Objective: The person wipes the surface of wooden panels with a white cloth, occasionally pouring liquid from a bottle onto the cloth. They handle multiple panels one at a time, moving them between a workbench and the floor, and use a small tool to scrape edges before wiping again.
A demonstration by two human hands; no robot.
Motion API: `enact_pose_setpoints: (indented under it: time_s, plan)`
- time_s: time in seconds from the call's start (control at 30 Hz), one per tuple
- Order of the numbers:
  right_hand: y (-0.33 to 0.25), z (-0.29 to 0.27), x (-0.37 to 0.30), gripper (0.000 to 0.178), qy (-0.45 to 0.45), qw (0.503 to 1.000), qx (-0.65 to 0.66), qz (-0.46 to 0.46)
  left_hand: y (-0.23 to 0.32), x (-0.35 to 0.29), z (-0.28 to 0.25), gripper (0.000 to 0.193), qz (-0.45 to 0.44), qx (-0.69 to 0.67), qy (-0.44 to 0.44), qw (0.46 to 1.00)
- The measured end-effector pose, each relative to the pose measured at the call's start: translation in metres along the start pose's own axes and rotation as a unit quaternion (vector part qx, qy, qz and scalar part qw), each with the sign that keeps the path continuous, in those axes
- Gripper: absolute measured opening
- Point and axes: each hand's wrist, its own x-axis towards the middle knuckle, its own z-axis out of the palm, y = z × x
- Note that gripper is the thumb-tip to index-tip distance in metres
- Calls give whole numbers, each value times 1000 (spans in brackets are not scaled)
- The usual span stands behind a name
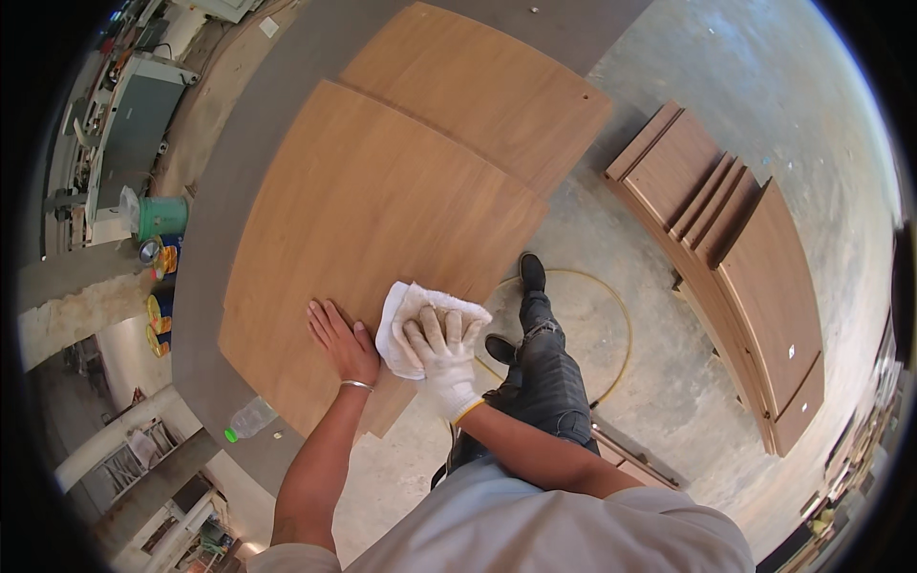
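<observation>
My left hand (344,346), bare with a metal bracelet at its wrist, lies flat on a wide brown wooden panel (373,191), fingers spread. Close to its right, my right hand (443,355) wears a pale knit work glove with a yellow cuff edge. Its bent fingers press a folded white cloth (390,329) against the panel near the right edge. The cloth's middle is hidden under the glove. A second wooden panel (478,76) adjoins the first at the far side.
A clear bottle with a green cap (250,418) lies by the panel's near left corner, on a grey tabletop (215,220). To the right, several brown boards (735,267) are stacked. A yellow hose (626,334) loops over the floor. Cans (162,256) and a green bucket (162,218) stand left.
</observation>
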Motion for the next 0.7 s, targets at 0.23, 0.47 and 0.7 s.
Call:
enact_pose_setpoints:
  time_s: [0.23, 0.47, 0.7]
  plan:
    - [131, -79, 161, 55, 69, 990, -103, 67, -4, -4, 1, 75, -10, 2, -34, 999]
    - [136, -95, 176, 62, 65, 995, -61, 37, -2, -5, -6, 75, -9, -5, -41, 999]
    - [104, -69, 257, 64, -85, 984, -148, -52, 3, -7, -9, 74, -17, -6, -48, 999]
